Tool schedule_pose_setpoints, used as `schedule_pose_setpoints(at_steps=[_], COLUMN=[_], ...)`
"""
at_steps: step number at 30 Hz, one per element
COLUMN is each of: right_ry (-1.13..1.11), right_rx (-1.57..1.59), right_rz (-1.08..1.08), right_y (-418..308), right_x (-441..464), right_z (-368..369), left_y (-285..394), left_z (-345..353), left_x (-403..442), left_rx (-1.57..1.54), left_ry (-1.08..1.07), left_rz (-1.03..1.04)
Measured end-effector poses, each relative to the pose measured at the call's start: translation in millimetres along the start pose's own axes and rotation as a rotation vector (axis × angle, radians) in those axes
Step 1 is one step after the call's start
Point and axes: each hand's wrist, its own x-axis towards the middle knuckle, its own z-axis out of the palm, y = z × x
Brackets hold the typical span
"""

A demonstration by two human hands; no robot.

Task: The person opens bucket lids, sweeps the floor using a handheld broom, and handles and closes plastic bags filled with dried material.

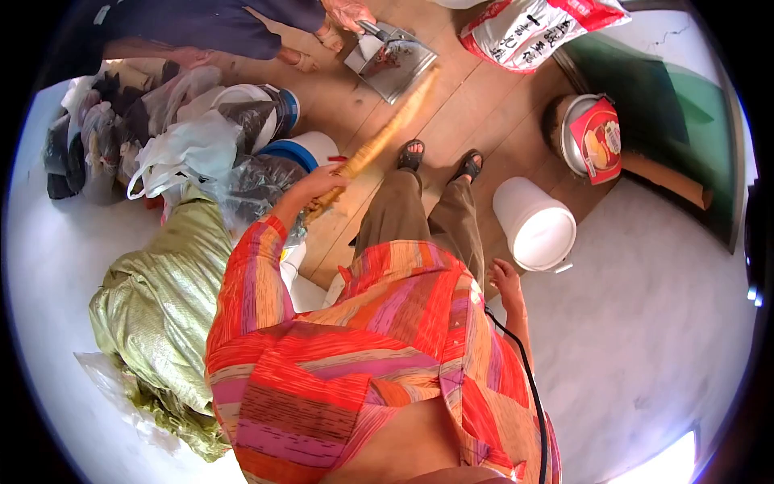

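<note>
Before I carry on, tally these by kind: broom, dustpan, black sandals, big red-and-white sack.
Broom, in the left hand: 1
Dustpan: 1
Black sandals: 2
Big red-and-white sack: 1
Total: 5

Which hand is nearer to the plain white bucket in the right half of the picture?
Right: the right hand is just beside the white bucket, not touching it. The left hand is farther off, on the body's other side, gripping a long yellow tool.

Tan broom (pixel 385 140), red-and-purple striped shirt (pixel 322 379), green sack (pixel 165 290)
</note>
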Motion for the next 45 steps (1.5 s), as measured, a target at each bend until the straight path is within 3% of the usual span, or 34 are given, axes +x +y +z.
schedule_pose_setpoints(at_steps=[1,5,7,9,14,16,21,24,27,30,37,41,45], right_ry=[-0.005,0.014,0.038,0.054,0.065,0.064,-0.022,-0.018,-0.024,0.01,0.004,-0.011,-0.026], right_rx=[0.028,0.053,0.035,0.038,0.031,0.051,0.011,0.036,-0.014,-0.021,-0.017,0.014,0.01], right_rz=[0.01,-0.031,-0.046,-0.071,-0.042,-0.012,0.075,0.057,-0.009,-0.024,0.045,0.058,0.044], right_y=[1.5,-15.0,-26.3,-29.6,-27.3,-17.4,-3.3,-4.6,-22.0,-38.9,-7.3,-4.1,-10.9], right_x=[2.1,-6.3,-16.4,-18.0,-23.2,-22.2,-5.3,4.1,0.4,-2.7,19.2,28.3,34.0], right_z=[-1.7,-16.1,-24.0,-36.1,-57.5,-64.3,-78.7,-95.5,-114.3,-132.2,-182.0,-195.3,-196.2], left_y=[5.8,28.3,42.9,64.4,55.0,42.4,54.3,79.4,122.7,134.1,141.9,135.4,121.0], left_z=[13.0,79.3,123.3,158.3,216.7,227.4,239.9,251.0,251.9,259.7,360.3,374.4,364.1], left_x=[4.9,82.7,135.5,163.7,155.8,133.7,118.8,162.4,201.4,246.4,211.5,157.3,126.1], left_rx=[0.004,-0.188,-0.343,-0.393,-0.667,-0.668,-0.72,-0.807,-0.939,-1.134,-1.477,-1.415,-1.255], left_ry=[-0.027,-0.29,-0.206,-0.258,-0.185,-0.2,-0.09,-0.069,-0.055,-0.2,-0.146,-0.189,-0.149], left_rz=[0.064,-0.033,-0.078,-0.105,-0.142,-0.009,0.047,0.132,0.053,0.024,-0.025,-0.101,0.011])
